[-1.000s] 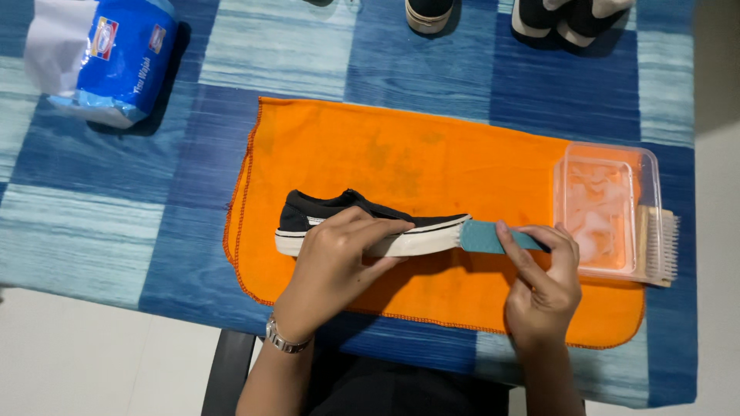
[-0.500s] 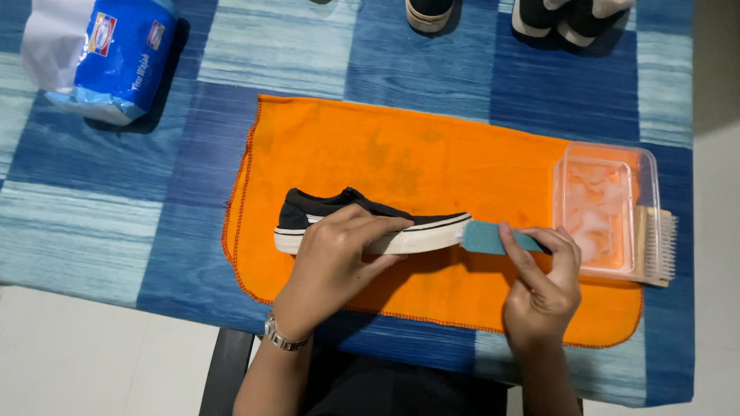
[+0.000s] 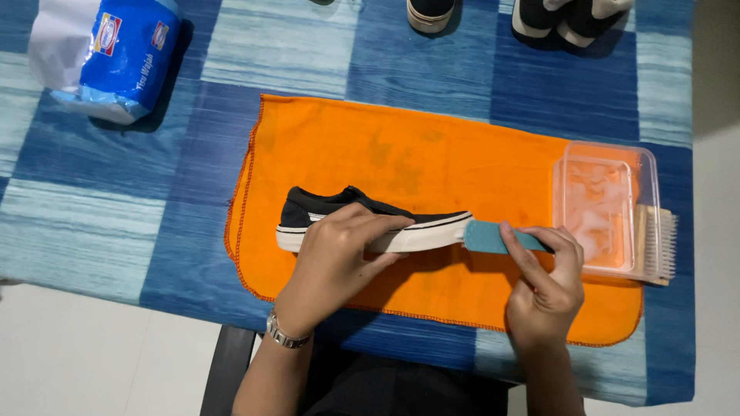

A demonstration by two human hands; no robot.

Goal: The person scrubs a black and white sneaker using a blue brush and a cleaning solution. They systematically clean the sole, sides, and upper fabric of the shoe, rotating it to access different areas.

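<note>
A black slip-on shoe with a white sole lies on its side on an orange cloth. My left hand grips the shoe around its middle and pins it to the cloth. My right hand holds a small teal pad between thumb and fingers. One end of the pad touches the white sole at the shoe's toe.
A clear plastic tray with foamy water sits on the cloth's right end, a wooden brush beside it. A blue and white packet lies at the far left. More shoes stand along the far table edge. The tablecloth is blue checked.
Both hands and the shoe stay almost in place; the view has shifted a little. The pad stays at the toe of the sole.
</note>
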